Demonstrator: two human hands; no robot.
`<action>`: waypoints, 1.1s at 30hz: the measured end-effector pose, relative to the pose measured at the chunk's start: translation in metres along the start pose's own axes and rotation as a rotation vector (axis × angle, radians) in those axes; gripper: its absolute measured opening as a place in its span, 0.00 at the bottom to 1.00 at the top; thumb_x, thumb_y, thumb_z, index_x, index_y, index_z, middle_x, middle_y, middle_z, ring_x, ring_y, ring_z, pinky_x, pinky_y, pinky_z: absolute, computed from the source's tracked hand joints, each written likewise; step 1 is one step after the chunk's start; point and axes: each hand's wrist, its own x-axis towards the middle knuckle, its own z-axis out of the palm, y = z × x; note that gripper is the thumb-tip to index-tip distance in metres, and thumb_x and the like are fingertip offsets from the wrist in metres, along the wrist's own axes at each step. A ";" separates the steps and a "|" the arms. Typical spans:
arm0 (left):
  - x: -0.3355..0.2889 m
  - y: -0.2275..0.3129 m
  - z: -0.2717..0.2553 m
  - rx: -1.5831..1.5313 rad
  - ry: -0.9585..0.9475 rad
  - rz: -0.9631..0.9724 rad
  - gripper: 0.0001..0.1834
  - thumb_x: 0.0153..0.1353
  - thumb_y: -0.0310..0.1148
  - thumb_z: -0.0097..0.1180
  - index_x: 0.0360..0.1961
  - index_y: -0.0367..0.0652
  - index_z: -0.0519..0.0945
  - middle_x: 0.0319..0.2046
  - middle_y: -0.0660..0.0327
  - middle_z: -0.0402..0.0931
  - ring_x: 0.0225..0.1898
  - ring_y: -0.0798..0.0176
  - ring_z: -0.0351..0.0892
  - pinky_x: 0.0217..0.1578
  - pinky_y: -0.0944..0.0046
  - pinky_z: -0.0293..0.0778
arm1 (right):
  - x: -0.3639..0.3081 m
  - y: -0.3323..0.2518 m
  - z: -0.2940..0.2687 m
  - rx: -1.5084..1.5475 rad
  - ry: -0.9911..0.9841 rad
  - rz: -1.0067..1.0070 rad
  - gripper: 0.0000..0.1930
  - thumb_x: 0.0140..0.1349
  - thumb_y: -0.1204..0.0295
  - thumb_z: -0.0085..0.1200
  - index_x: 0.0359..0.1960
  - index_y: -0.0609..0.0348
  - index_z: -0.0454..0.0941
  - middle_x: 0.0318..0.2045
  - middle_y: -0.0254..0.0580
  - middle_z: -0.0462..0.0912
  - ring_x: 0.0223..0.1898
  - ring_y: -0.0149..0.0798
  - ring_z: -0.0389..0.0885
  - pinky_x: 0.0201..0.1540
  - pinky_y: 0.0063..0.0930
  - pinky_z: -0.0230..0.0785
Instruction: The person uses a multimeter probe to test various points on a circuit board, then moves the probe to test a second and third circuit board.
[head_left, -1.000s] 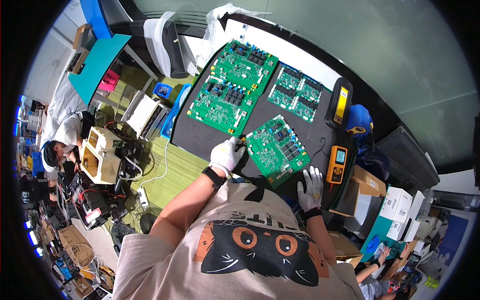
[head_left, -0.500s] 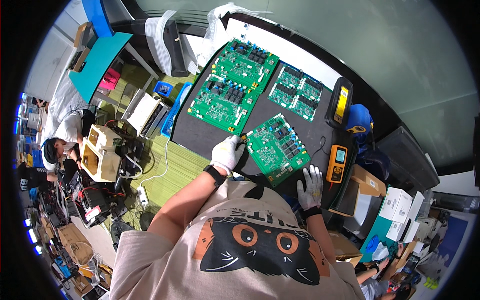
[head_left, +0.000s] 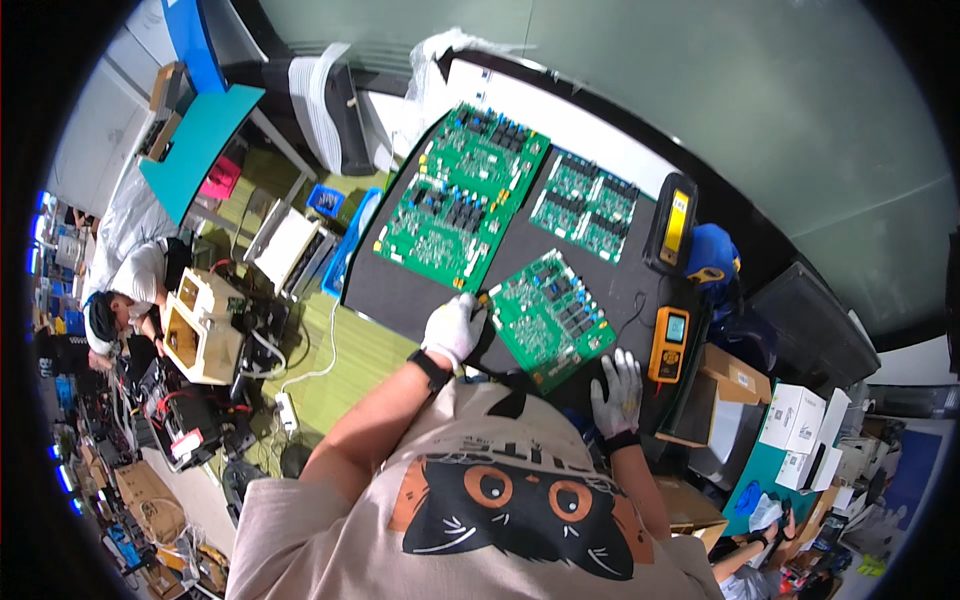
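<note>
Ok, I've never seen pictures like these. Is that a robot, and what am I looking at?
No robot: just human hands in pale gloves. One fisheye camera on the head looks down, so straight edges bend. On the black work surface lie a near green board, larger green boards farther left, a panel of small boards behind, and an orange meter at right. The left hand is at the near board's left corner; whether it grips is unclear. The right hand lies open beside it.

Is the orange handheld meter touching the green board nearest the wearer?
Apart: the head view shows dark tabletop between the orange meter and that green board.
</note>
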 end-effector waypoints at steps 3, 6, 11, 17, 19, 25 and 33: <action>0.005 0.001 -0.008 -0.014 -0.114 -0.033 0.10 0.58 0.37 0.60 0.33 0.40 0.79 0.30 0.47 0.81 0.34 0.42 0.81 0.37 0.48 0.76 | 0.002 -0.002 -0.004 0.007 0.019 -0.032 0.25 0.56 0.65 0.56 0.57 0.57 0.72 0.62 0.52 0.67 0.66 0.54 0.62 0.71 0.49 0.50; 0.008 -0.001 -0.011 -0.026 -0.148 -0.040 0.11 0.58 0.36 0.61 0.35 0.39 0.80 0.31 0.46 0.81 0.35 0.42 0.81 0.38 0.49 0.76 | 0.003 -0.001 -0.005 0.013 0.012 -0.022 0.25 0.57 0.65 0.56 0.57 0.57 0.72 0.63 0.52 0.67 0.66 0.54 0.61 0.71 0.49 0.49; 0.004 0.000 -0.003 -0.032 -0.078 -0.059 0.12 0.56 0.35 0.63 0.35 0.37 0.80 0.31 0.45 0.81 0.35 0.42 0.82 0.38 0.51 0.77 | -0.001 0.000 -0.002 0.019 -0.017 0.012 0.25 0.58 0.64 0.55 0.58 0.56 0.72 0.64 0.51 0.66 0.68 0.53 0.60 0.72 0.49 0.47; 0.004 0.005 -0.001 0.013 -0.051 -0.050 0.12 0.56 0.36 0.62 0.34 0.38 0.81 0.31 0.45 0.81 0.34 0.43 0.82 0.37 0.50 0.77 | 0.000 0.000 -0.002 0.018 -0.025 0.014 0.24 0.59 0.63 0.55 0.57 0.56 0.72 0.64 0.51 0.66 0.68 0.53 0.60 0.72 0.48 0.46; 0.005 0.007 0.000 0.057 -0.062 -0.012 0.12 0.56 0.36 0.61 0.34 0.39 0.80 0.31 0.47 0.81 0.33 0.43 0.82 0.36 0.49 0.77 | 0.000 0.000 -0.002 0.016 -0.019 0.002 0.24 0.59 0.63 0.55 0.57 0.56 0.72 0.64 0.51 0.66 0.68 0.53 0.60 0.72 0.48 0.46; 0.010 0.009 0.001 0.102 -0.108 -0.002 0.12 0.56 0.37 0.59 0.34 0.40 0.80 0.30 0.46 0.81 0.32 0.42 0.81 0.36 0.48 0.77 | 0.001 0.000 -0.002 0.010 -0.025 0.004 0.25 0.59 0.63 0.55 0.58 0.55 0.72 0.64 0.51 0.66 0.68 0.52 0.60 0.72 0.48 0.47; 0.016 0.017 -0.001 0.140 -0.142 -0.035 0.11 0.55 0.38 0.58 0.35 0.42 0.80 0.29 0.45 0.81 0.34 0.42 0.81 0.37 0.47 0.77 | 0.001 -0.002 -0.004 -0.003 -0.023 -0.006 0.25 0.58 0.64 0.55 0.58 0.56 0.72 0.64 0.51 0.66 0.67 0.52 0.60 0.72 0.47 0.47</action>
